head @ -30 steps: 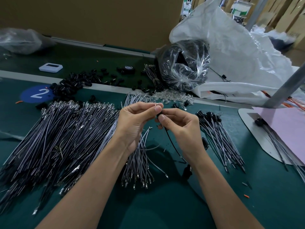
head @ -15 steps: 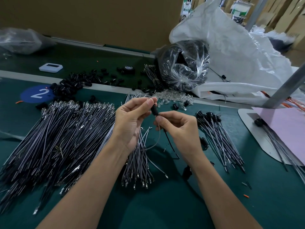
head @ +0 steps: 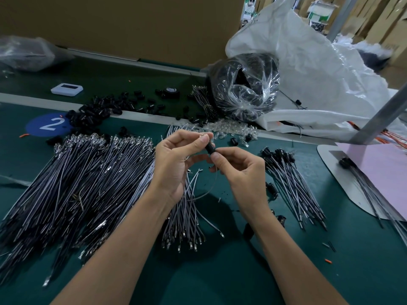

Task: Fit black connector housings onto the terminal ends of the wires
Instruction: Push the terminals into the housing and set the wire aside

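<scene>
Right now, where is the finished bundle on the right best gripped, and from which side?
Probably take the bundle just below its housings, where it is tightest; the near ends fan out. Come from above and from the right, because the right hand works at its left.

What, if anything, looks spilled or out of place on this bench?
Black housings lie scattered over the edge of the number 2 sticker and across the rail behind it. A small orange scrap lies on the green mat. Nothing looks damaged.
</scene>
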### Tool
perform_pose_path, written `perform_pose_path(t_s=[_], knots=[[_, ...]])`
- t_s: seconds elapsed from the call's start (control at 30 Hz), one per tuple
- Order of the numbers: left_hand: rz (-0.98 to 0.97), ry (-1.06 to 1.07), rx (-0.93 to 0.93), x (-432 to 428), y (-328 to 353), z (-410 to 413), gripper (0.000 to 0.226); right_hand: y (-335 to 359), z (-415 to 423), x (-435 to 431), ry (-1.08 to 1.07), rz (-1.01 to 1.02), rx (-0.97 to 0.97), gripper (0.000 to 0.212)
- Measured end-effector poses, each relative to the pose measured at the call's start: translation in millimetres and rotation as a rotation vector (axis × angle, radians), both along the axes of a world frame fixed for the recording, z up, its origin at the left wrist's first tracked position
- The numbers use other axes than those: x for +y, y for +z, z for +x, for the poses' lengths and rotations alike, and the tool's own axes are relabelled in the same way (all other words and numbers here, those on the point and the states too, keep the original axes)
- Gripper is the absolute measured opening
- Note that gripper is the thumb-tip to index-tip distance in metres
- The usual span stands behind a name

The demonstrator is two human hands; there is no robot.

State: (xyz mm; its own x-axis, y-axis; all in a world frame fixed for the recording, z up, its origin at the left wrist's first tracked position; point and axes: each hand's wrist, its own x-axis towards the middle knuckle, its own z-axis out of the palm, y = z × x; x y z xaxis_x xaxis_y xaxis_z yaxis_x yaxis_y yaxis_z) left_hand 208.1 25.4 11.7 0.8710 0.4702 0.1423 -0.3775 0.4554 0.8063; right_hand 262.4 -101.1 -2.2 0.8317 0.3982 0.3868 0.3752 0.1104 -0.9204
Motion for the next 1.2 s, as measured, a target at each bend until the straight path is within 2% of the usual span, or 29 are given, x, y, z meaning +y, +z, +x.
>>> perform_pose_path(t_s=[0.47, 0.57, 0.73, 0.87, 1.1, 1.2], knots=[[-0.042, 0.005, 0.003, -2.5, -3.0, 2.3, 0.005, 2.4, 0.8, -1.4, -0.023, -0.011, 0.033, 0.010], [-0.078, 0.019, -0.019, -2.6, -4.5, 2.6, 0.009, 2.6, 0.5, -0.1, -0.003, -0.072, 0.019, 0.009], [-0.032, 0.057, 0.022, -5.1, -6.1, 4.4, 0.018, -3.0, 0.1, 2.2, -0.077, -0.233, -0.094, 0.009], [-0.035, 0.033, 0.022, -5.1, -6.0, 5.7, 0.018, 1.4, 0.5, 1.0, -0.006, -0.157, -0.018, 0.011], [0.003, 0.032, 0.052, -5.8, -3.7, 2.7, 0.021, 0.7, -0.3, 1.5, 0.102, -0.172, 0.011, 0.014], [-0.057, -0.003, 0.090, -8.3, -3.4, 2.1, 0.024, 0.3, -0.7, 3.2, 0.126, -0.155, 0.026, 0.016]])
